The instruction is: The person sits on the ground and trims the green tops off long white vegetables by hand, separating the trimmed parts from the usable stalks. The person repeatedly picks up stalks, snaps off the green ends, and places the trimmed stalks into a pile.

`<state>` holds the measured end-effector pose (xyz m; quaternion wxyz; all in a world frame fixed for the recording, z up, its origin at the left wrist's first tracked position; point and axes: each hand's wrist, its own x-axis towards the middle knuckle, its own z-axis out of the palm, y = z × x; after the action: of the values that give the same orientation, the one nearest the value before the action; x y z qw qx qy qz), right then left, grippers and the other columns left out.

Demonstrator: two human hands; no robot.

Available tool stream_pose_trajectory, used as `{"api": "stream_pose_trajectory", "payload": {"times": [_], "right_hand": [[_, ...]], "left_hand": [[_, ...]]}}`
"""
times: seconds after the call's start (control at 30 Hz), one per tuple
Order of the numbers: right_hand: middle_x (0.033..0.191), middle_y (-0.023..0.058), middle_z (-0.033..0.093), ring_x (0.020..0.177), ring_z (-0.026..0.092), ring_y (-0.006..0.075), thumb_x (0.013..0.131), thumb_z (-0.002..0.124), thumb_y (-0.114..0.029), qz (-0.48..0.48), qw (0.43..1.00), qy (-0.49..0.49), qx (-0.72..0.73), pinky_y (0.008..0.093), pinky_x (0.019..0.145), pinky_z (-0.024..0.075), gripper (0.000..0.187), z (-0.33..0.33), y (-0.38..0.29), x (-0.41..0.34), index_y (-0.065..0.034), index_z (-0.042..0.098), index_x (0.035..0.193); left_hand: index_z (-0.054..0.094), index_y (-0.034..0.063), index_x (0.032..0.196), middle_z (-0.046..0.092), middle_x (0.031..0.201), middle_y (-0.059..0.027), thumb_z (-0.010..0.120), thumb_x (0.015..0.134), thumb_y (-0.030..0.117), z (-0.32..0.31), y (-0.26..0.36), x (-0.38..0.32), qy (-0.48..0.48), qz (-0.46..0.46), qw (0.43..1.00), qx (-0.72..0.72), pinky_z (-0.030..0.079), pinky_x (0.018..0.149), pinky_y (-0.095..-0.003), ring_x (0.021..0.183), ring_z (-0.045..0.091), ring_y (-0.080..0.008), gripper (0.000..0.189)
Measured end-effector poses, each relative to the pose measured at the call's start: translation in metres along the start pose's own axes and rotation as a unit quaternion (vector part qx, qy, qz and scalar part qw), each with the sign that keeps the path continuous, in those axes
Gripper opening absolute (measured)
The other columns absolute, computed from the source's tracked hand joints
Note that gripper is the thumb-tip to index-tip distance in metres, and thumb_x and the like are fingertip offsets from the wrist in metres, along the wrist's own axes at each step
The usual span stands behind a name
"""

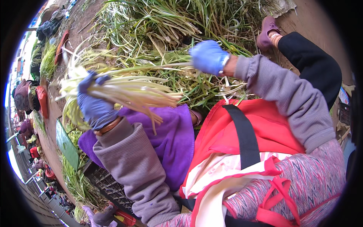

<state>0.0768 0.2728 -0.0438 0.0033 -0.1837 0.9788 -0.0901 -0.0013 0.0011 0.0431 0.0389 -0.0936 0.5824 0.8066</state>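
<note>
My left hand (95,99), in a blue glove, is closed around a bundle of pale green-white leafy stalks (136,88). The cut-looking stem ends point right, over a purple cloth (170,133) on my leg. My right hand (210,56), gloved in blue and blurred, is closed at the end of a few long stalks that run left to the bundle. Its fingertips are hidden. Beneath and beyond both hands lies a heap of long green leafy stalks (175,25). A red apron (266,122) covers my lap.
A black plastic crate (110,181) stands beside my left leg, near a green board (67,144). More stalks (82,184) lie on the ground past it. A purple shoe (268,32) is at the heap's right edge. Other people (46,173) are at the far left.
</note>
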Motion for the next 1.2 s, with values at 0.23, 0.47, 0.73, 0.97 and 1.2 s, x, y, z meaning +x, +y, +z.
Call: {"api": "stream_pose_trajectory", "payload": {"times": [0.23,0.47,0.73,0.97,1.2], "right_hand": [[0.065,0.0106,0.057,0.059,0.056,0.0209,0.074,0.045,-0.024,0.107,0.936,-0.311,-0.127,0.0338,0.055,0.046,0.022,-0.021,0.057,-0.041,-0.0072,0.06,0.074],[0.071,0.016,0.056,0.062,0.054,0.0207,0.069,0.048,-0.016,-0.153,0.87,0.04,0.468,0.0305,0.056,0.043,0.027,-0.082,-0.031,0.046,0.0009,0.052,0.091],[0.083,0.0139,0.057,0.062,0.054,0.0168,0.067,0.058,-0.015,-0.192,0.848,0.07,0.489,0.0278,0.056,0.0435,0.039,-0.078,-0.077,0.066,-0.0029,0.049,0.103],[0.062,0.018,0.052,0.057,0.051,0.033,0.064,0.055,-0.018,-0.139,0.861,0.189,0.45,0.0368,0.053,0.0408,0.017,-0.07,-0.089,0.064,-0.003,0.058,0.072],[0.05,0.0167,0.048,0.046,0.049,0.0301,0.063,0.05,-0.017,-0.089,0.947,0.172,0.255,0.0368,0.045,0.04,0.017,-0.033,-0.057,0.055,-0.0015,0.053,0.055]], "left_hand": [[0.047,-0.0009,0.088,0.051,0.076,-0.0071,0.053,0.068,0.008,-0.033,0.022,-0.004,-0.055,0.026,0.994,-0.089,0.04,0.062,-0.0238,0.063,0.045,-0.0136,0.023],[0.045,-0.0019,0.085,0.051,0.073,-0.0076,0.053,0.066,0.006,-0.008,0.009,-0.007,-0.133,-0.03,0.981,-0.137,0.04,0.06,-0.0221,0.058,0.043,-0.0132,0.022],[0.049,-0.0008,0.079,0.05,0.068,-0.0059,0.053,0.066,0.011,0.005,0.008,-0.016,-0.148,-0.028,0.985,-0.083,0.041,0.061,-0.0244,0.059,0.045,-0.0139,0.018],[0.052,0.0003,0.082,0.053,0.07,-0.0068,0.054,0.067,0.012,0.008,0.003,-0.01,-0.081,-0.072,0.993,-0.045,0.045,0.061,-0.0273,0.063,0.052,-0.0173,0.018],[0.051,0.001,0.079,0.049,0.066,-0.0044,0.051,0.071,0.012,0.001,0.001,-0.012,-0.129,0.0,0.988,-0.082,0.042,0.071,-0.0327,0.057,0.045,-0.0123,0.013]]}}
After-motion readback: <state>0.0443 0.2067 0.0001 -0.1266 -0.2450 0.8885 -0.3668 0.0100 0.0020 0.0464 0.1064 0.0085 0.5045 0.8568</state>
